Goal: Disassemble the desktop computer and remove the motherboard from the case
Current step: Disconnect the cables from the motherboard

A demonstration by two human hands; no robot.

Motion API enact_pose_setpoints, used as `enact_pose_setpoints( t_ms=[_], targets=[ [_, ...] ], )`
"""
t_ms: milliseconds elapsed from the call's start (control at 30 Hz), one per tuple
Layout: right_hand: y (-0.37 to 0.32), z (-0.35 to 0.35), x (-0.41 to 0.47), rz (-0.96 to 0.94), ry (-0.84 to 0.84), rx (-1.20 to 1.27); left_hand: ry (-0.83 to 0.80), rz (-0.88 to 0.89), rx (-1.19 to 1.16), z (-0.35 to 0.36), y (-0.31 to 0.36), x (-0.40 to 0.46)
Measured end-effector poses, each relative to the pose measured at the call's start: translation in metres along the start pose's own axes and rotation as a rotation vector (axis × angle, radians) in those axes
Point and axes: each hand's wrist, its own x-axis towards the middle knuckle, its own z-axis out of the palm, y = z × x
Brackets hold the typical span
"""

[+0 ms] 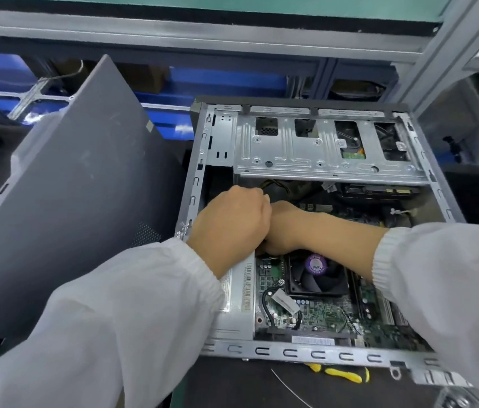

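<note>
The open desktop case lies on its side in front of me. Inside it sits the green motherboard with a black CPU fan bearing a purple sticker. A silver drive cage spans the far half of the case. My left hand reaches in with curled fingers at the case's left interior, above the power supply. My right hand is tucked partly under the left one, just beyond the fan. Whatever the fingers hold is hidden.
The removed grey side panel leans at the left of the case. Yellow-handled pliers and a thin wire lie on the dark mat at the near edge. Aluminium frame rails run across the back and up the right.
</note>
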Motion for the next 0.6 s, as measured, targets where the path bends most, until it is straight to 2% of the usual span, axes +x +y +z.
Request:
enact_pose_setpoints(
  t_ms=[267, 467, 600],
  targets=[
    [-0.009, 0.006, -0.012, -0.042, 0.172, -0.060, -0.004, -0.025, -0.024, 0.001, 0.001, 0.000],
    [0.000, -0.003, -0.003, -0.006, 0.034, 0.025, 0.007, -0.021, 0.001, 0.003, -0.002, 0.000],
    [-0.009, 0.003, -0.011, -0.056, 0.131, -0.022, 0.033, -0.008, -0.002, 0.003, -0.001, 0.000]
  ],
)
